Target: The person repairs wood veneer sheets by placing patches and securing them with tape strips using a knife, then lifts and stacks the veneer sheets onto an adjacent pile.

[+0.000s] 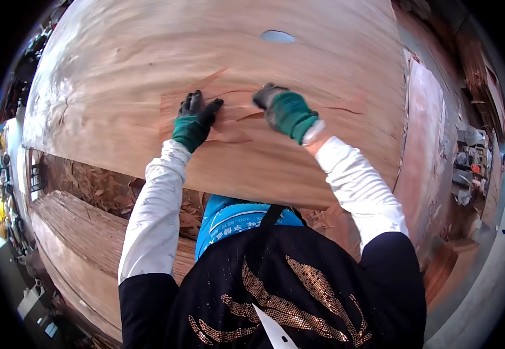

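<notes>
A large sheet of wood veneer [124, 58] lies spread in front of me. Reddish veneer patch [168, 107] pieces lie on it, with torn, uneven edges. My left hand [197, 116], in a green and black glove, presses on this patch with its fingers spread. To its right, my right hand [284, 110] is on the sheet in the same kind of glove, its fingers curled in and slightly blurred; anything in them is hidden. A narrow dark split [251, 116] shows between the hands. Farther off, the sheet has an oval pale spot [278, 36] that looks like a hole.
A stack of veneer sheets [83, 232] stands at the lower left. Veneer scraps [98, 186] litter the floor under the near edge. Along the right lies another pale veneer stack [424, 116]. Shelves with small items [475, 163] stand farther right.
</notes>
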The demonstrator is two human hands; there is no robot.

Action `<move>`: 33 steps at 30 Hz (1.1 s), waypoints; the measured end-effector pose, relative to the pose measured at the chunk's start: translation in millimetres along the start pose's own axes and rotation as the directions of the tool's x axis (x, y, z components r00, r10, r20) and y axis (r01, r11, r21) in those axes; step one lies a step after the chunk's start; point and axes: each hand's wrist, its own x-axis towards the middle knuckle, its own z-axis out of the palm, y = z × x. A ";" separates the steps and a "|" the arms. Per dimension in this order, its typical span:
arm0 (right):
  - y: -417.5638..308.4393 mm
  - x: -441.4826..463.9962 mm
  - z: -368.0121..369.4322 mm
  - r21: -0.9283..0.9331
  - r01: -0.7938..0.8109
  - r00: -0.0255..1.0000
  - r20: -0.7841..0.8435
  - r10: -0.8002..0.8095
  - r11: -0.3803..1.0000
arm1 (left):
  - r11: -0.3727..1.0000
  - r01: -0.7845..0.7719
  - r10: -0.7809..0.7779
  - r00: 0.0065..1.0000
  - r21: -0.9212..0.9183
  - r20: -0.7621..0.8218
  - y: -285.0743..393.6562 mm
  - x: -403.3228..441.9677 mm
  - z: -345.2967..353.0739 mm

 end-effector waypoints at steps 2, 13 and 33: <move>-8.7 33.1 31.5 -0.179 0.151 0.969 0.221 -0.110 0.972 | 0.999 0.029 -0.028 0.999 -0.032 0.033 7.9 1.9 -14.2; -41.5 38.2 33.7 -0.218 -0.068 0.954 0.272 0.128 0.974 | 0.987 -0.045 0.022 0.989 0.155 0.147 -58.4 -25.3 -38.1; -91.9 50.1 35.5 -0.409 -0.246 0.897 0.248 0.367 0.879 | 0.918 -0.020 0.030 0.999 -0.397 0.019 -111.2 6.1 -266.4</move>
